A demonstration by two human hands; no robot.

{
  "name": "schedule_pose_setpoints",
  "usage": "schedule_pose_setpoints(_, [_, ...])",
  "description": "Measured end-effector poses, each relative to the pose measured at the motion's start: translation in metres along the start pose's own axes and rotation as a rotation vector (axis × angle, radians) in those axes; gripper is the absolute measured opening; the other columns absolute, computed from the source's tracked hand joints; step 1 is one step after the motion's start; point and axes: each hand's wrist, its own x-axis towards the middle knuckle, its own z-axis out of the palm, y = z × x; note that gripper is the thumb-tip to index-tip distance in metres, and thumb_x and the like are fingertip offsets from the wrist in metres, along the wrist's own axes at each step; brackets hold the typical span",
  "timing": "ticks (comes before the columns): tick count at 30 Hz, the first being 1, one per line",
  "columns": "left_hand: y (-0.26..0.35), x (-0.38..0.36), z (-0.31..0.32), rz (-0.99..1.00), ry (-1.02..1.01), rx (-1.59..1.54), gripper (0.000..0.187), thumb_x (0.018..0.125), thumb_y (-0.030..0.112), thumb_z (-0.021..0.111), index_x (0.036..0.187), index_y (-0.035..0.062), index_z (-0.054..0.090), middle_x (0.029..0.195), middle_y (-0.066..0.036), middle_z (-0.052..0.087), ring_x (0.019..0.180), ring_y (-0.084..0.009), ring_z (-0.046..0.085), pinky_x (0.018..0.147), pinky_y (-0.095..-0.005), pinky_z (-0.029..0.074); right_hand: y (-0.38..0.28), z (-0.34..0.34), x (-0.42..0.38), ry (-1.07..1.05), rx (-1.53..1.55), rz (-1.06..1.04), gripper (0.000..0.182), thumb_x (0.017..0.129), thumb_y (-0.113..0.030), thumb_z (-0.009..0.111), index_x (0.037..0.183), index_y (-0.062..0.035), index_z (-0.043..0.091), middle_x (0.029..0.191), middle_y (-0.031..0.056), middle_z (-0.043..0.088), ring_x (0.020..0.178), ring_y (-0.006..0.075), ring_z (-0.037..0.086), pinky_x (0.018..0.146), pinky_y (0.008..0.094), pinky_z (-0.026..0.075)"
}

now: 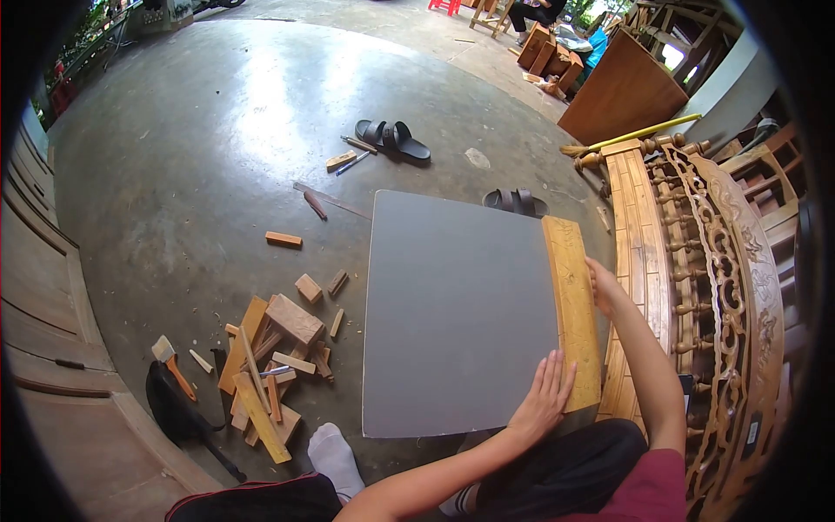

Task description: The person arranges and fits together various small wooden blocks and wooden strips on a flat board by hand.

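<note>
In front of me is a large grey board (461, 313) with a yellowish wooden plank (572, 313) along its right side. My left hand (541, 396) lies flat on the board's lower right, fingers stretched out, fingertips at the plank's inner edge. At the plank's outer edge, my right hand (602, 287) grips it from the right, its fingers partly hidden by the wood.
Left of the board lies a pile of wood offcuts (294, 320), with a paintbrush (174, 367) and a black bag (174, 404) beside it. A handsaw (315, 204) and sandals (393, 139) rest farther off. A carved wooden bench (639, 235) stands close on my right.
</note>
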Motion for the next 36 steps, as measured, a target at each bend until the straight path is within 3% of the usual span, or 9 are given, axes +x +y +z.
schedule_pose_setpoints(1, [0.000, 0.000, 0.000, 0.001, -0.003, -0.005, 0.112, 0.086, 0.059, 0.072, 0.164, -0.0058, 0.024, 0.163, -0.036, 0.034, 0.155, -0.0461, 0.032, 0.129, -0.0533, 0.024, -0.007, 0.004, 0.003, 0.017, 0.003, -0.001, 0.063, 0.106, -0.057, 0.049, 0.141, -0.0067, 0.062, 0.122, 0.0116, 0.072, 0.104, 0.0232, 0.066, 0.097, 0.0409, 0.048])
schedule_pose_setpoints(4, [0.000, 0.000, -0.001, 0.002, -0.008, 0.003, 0.111, 0.087, 0.058, 0.071, 0.164, -0.0061, 0.024, 0.163, -0.036, 0.034, 0.155, -0.0462, 0.032, 0.129, -0.0533, 0.024, -0.019, 0.014, 0.012, 0.067, 0.032, -0.007, 0.063, 0.102, -0.066, 0.049, 0.115, -0.0085, 0.072, 0.101, 0.0047, 0.072, 0.091, 0.0191, 0.062, 0.089, 0.0365, 0.045])
schedule_pose_setpoints(11, [0.000, 0.000, -0.002, -0.001, -0.004, 0.009, 0.111, 0.087, 0.060, 0.070, 0.164, -0.0062, 0.024, 0.163, -0.035, 0.035, 0.154, -0.0456, 0.033, 0.129, -0.0527, 0.025, -0.054, 0.025, 0.049, 0.018, 0.018, -0.064, 0.068, 0.103, -0.063, 0.048, 0.143, -0.0103, 0.062, 0.135, 0.0129, 0.067, 0.115, 0.0237, 0.062, 0.100, 0.0401, 0.047])
schedule_pose_setpoints(20, [0.002, 0.001, 0.006, -0.024, 0.032, 0.024, 0.109, 0.088, 0.058, 0.070, 0.164, -0.0057, 0.025, 0.163, -0.035, 0.035, 0.154, -0.0453, 0.034, 0.129, -0.0521, 0.025, -0.063, 0.029, 0.084, 0.123, -0.038, -0.112, 0.080, 0.099, -0.062, 0.058, 0.148, 0.0010, 0.055, 0.146, 0.0182, 0.062, 0.133, 0.0316, 0.060, 0.112, 0.0463, 0.044])
schedule_pose_setpoints(23, [0.002, 0.000, 0.008, -0.024, 0.039, 0.027, 0.108, 0.088, 0.059, 0.068, 0.163, -0.0058, 0.026, 0.163, -0.035, 0.035, 0.154, -0.0454, 0.034, 0.129, -0.0520, 0.025, -0.074, 0.040, 0.060, 0.206, -0.128, -0.172, 0.082, 0.097, -0.063, 0.061, 0.147, 0.0027, 0.057, 0.144, 0.0190, 0.063, 0.129, 0.0310, 0.062, 0.109, 0.0437, 0.046])
schedule_pose_setpoints(29, [0.002, 0.000, 0.009, -0.023, 0.040, 0.037, 0.099, 0.092, 0.054, 0.062, 0.163, -0.0061, 0.028, 0.162, -0.035, 0.037, 0.154, -0.0453, 0.036, 0.129, -0.0520, 0.025, -0.058, 0.031, 0.077, 0.167, -0.224, -0.267, 0.076, 0.098, -0.060, 0.062, 0.140, 0.0032, 0.063, 0.132, 0.0169, 0.069, 0.118, 0.0272, 0.067, 0.103, 0.0388, 0.048])
schedule_pose_setpoints(36, [0.003, 0.000, 0.009, -0.037, 0.079, 0.042, 0.093, 0.093, 0.048, 0.060, 0.162, -0.0067, 0.030, 0.162, -0.035, 0.038, 0.154, -0.0448, 0.036, 0.130, -0.0518, 0.024, -0.009, 0.011, 0.067, 0.128, -0.048, -0.268, 0.059, 0.104, -0.047, 0.061, 0.135, 0.0022, 0.066, 0.124, 0.0129, 0.071, 0.111, 0.0226, 0.068, 0.096, 0.0353, 0.052])
